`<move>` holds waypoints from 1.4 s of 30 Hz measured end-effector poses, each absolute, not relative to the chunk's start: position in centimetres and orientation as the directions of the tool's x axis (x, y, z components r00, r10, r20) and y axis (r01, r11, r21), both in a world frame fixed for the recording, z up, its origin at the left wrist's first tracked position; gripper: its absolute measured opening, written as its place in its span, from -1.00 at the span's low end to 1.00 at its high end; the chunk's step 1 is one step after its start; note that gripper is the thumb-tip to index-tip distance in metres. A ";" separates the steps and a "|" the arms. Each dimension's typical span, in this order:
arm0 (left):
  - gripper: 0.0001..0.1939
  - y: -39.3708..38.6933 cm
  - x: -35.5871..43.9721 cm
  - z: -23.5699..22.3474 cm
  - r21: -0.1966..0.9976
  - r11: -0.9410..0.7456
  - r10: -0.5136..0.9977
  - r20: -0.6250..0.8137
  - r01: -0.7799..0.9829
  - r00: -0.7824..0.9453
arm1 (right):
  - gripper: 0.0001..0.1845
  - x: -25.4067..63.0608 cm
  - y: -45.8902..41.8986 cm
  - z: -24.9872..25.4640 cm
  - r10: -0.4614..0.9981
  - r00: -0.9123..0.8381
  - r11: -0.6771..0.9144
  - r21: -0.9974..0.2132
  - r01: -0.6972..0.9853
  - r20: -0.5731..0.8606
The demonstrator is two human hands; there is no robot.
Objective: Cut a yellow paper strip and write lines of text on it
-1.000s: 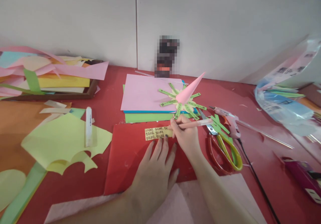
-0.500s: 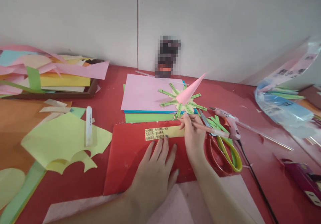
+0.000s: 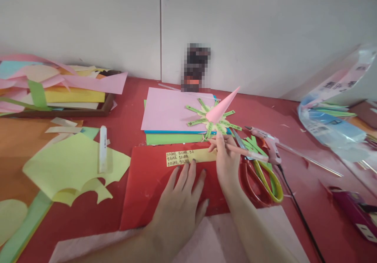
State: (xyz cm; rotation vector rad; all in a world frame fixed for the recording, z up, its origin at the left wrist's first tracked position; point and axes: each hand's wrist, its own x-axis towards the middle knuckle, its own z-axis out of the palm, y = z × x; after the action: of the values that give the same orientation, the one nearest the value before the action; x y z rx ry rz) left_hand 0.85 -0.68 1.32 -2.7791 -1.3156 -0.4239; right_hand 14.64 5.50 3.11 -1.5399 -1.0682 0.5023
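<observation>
A yellow paper strip (image 3: 203, 155) with rows of handwriting on its left part lies on a red board (image 3: 144, 192). My left hand (image 3: 179, 200) rests flat on the board, fingers spread, with fingertips at the strip's lower edge. A pen (image 3: 240, 149) with a pale pink barrel is pinched in my right hand (image 3: 228, 164), which rests over the strip's right end. Its tip is partly hidden by my fingers. Just beyond stands a pink paper cone (image 3: 222, 107) on a flower-shaped base with green written strips around it.
Scissors (image 3: 271, 180) with red and yellow handles lie right of my right hand, beside a pink glue gun (image 3: 272, 147) with a black cord. At left are cut yellow paper (image 3: 70, 164), a white marker (image 3: 103, 149) and a tray (image 3: 107, 103) of paper scraps. A plastic bag (image 3: 318, 133) sits far right.
The yellow strip has slid slightly left under my hands. My right hand keeps its hold on the pen, and my left hand stays spread on the board.
</observation>
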 end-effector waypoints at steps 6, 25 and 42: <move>-0.48 -0.7 0.9 1.3 0.082 -0.618 0.770 0.261 0.782 0.581 | -0.67 14.4 5.5 3.3 0.837 0.495 0.052 -0.935 0.351 0.232; -0.48 -0.5 1.0 1.6 0.071 -0.632 0.762 0.243 0.772 0.601 | -0.77 14.1 5.2 3.3 0.850 0.443 0.126 -0.927 0.354 0.285; -0.49 -0.5 1.0 1.4 0.085 -0.641 0.754 0.257 0.762 0.605 | -0.68 14.4 6.0 2.6 0.977 0.152 0.102 -0.950 0.294 0.152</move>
State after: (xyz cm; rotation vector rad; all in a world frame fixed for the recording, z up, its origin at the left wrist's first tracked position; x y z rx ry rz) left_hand 0.99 -0.54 1.44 -2.7851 -1.3158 -0.4214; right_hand 14.43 6.01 2.64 -1.3935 -1.3390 0.8341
